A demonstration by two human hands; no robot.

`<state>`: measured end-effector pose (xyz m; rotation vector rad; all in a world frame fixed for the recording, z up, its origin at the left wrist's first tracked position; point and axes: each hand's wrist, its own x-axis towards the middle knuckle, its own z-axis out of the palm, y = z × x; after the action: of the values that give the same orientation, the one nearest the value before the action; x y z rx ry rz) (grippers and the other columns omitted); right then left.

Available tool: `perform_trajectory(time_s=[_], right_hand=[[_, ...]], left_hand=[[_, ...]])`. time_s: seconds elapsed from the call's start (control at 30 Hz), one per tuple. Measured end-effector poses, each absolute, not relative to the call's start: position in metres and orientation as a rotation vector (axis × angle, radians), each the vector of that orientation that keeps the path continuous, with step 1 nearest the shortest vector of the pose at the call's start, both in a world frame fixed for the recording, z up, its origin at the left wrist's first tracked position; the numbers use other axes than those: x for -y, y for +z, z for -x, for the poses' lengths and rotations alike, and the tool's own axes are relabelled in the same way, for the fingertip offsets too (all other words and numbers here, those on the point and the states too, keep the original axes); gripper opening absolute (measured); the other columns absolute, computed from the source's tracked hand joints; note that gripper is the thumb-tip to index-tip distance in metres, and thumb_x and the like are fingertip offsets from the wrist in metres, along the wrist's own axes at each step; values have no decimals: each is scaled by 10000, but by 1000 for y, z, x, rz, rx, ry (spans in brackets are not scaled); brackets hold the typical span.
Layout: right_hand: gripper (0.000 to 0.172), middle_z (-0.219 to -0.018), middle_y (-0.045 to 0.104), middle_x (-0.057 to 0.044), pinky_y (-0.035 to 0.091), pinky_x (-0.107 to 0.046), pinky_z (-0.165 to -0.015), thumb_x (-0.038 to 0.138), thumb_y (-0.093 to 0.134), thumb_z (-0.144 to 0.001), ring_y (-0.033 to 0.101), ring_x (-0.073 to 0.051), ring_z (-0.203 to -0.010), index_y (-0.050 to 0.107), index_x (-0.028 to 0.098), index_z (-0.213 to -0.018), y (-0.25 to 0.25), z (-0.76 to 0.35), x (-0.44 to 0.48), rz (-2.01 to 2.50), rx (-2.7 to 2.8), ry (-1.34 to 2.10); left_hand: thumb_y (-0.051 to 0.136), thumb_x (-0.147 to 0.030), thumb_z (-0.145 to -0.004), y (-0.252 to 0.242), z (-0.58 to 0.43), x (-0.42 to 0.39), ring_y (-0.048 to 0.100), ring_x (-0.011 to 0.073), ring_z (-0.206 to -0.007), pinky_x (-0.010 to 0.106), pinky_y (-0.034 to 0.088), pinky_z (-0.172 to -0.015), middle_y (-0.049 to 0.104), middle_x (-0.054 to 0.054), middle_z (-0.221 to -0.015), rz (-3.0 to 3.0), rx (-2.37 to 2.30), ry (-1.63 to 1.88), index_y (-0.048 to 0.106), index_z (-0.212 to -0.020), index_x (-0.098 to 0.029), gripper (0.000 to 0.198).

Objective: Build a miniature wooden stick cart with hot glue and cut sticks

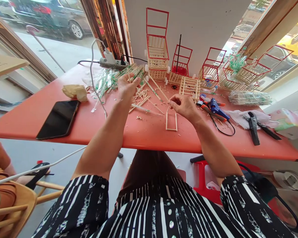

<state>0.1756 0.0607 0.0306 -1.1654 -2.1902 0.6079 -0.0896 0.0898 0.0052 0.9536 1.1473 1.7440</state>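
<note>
Over the pile of wrapped wooden sticks (111, 79), my left hand (128, 86) is raised with a thin wooden stick (129, 75) between its closed fingers. My right hand (180, 105) is pinched at the lower end of another thin stick (159, 87), above a small rectangular stick frame (171, 129) lying flat on the red table. Between the hands lie loose sticks and broken bits (141, 96). A slatted wooden panel (189, 86) is just behind my right hand.
Stick-built carts with red rims (157, 49) line the back. A blue glue gun (216, 107), black-handled pliers (253, 129) and a wrapped stick bundle (249, 98) are on the right. A phone (58, 119) and power strip (113, 63) are left; a person sits lower left.
</note>
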Motion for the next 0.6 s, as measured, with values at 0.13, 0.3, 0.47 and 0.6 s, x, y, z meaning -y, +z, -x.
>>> perform_trajectory(time_s=[0.13, 0.3, 0.47, 0.6], right_hand=[[125, -714, 741, -23, 410, -262, -633, 263, 676, -914, 551, -120, -602, 717, 169, -842, 35, -178, -62, 1202, 2108, 820], [117, -638, 676, 8, 305, -233, -507, 217, 704, -896, 439, -78, -516, 718, 154, -798, 42, -181, -58, 1160, 2022, 1044], [285, -651, 654, -1, 279, -212, -447, 417, 811, -922, 434, -67, -506, 762, 147, -847, 55, -195, -59, 1053, 1890, 1367], [590, -705, 674, -33, 357, -214, -444, 744, 689, -964, 529, -96, -556, 772, 165, -882, 62, -202, -62, 1001, 1759, 1410]], left_hand=[[835, -272, -895, 16, 79, -86, 687, 169, -789, 266, 520, -709, 690, 8, -785, -1394, -1296, 1992, 740, -916, -254, 99], [720, -312, -996, 21, 51, -69, 602, 284, -1315, 434, 460, -1086, 780, 95, -1201, -2203, -1331, 1534, 778, -1047, -223, 118], [590, -254, -1035, 14, 41, -68, 667, 255, -988, 392, 485, -945, 742, 98, -943, -2526, -1174, 1201, 751, -954, -182, 195], [526, -343, -1088, 18, 37, -61, 531, 153, -680, 286, 430, -693, 590, 17, -747, -2312, -1054, 1243, 710, -910, -165, 312]])
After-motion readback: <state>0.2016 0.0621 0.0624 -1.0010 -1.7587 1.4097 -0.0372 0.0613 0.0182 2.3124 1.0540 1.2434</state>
